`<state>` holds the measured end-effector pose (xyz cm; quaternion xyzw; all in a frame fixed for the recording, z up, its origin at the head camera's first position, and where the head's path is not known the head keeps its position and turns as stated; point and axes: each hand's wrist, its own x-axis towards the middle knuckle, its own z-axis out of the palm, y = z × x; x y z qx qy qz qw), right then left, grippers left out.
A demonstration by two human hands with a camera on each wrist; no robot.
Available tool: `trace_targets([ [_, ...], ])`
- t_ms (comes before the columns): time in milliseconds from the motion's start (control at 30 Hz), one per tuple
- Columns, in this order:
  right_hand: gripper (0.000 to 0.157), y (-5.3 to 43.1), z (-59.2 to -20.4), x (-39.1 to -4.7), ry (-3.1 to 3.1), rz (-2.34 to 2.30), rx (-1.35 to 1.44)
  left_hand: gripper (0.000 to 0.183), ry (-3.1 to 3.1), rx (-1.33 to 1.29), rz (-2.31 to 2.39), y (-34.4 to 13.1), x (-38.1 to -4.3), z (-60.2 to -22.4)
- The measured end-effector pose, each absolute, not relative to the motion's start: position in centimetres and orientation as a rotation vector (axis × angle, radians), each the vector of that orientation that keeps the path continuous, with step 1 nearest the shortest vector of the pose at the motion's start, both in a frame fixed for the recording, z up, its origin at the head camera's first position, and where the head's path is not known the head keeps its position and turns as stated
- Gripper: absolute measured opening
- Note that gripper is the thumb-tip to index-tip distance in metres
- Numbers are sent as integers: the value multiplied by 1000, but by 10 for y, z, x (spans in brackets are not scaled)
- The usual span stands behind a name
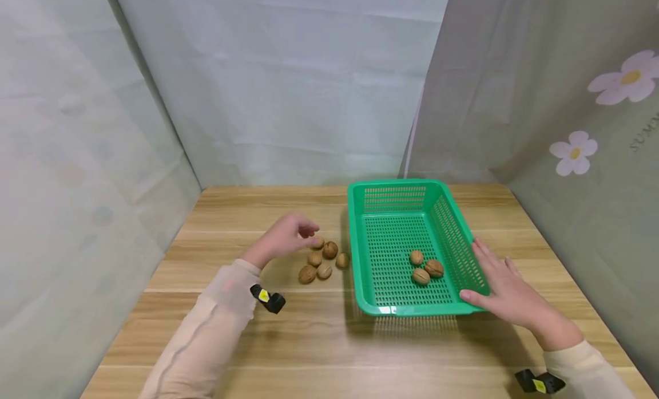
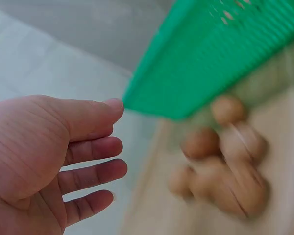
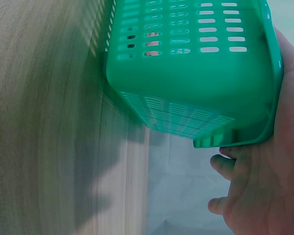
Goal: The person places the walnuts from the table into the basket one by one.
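My left hand (image 1: 288,237) hovers at the far left edge of a cluster of walnuts (image 1: 314,259) on the table. Its fingers are loosely bent, and nothing shows between them in the left wrist view; the thumb overlaps one walnut in the head view. To the right stands a green plastic basket (image 1: 362,261) with slotted walls, holding three walnuts (image 1: 421,276). My right hand (image 1: 507,290) rests against its near right corner, thumb on the near rim and fingers stretched along the right rim. Seen from the right wrist, the palm (image 3: 264,191) lies against the rim.
The wooden table (image 1: 309,347) carries the basket and nuts. Pale cloth (image 1: 288,90) hangs behind and on both sides, with printed flowers (image 1: 574,153) at the right. A black strap device (image 1: 268,299) sits at the left wrist, another (image 1: 539,382) at the right.
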<state>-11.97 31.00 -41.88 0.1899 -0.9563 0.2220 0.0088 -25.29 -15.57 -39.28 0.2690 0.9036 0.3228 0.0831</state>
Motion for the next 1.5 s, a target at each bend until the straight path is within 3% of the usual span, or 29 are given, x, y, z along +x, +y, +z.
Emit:
trace_targets([
  [500,100,309,-422,-121,-2974,675,584,44,2750,585,1080,-203,-211,-466],
  [1067,102,308,-422,-121,-2959,671,581,56,2901,577,958,-185,-207,-487],
  [1500,102,308,-425,-121,-2940,687,590,47,2927,508,954,-173,-204,-489],
])
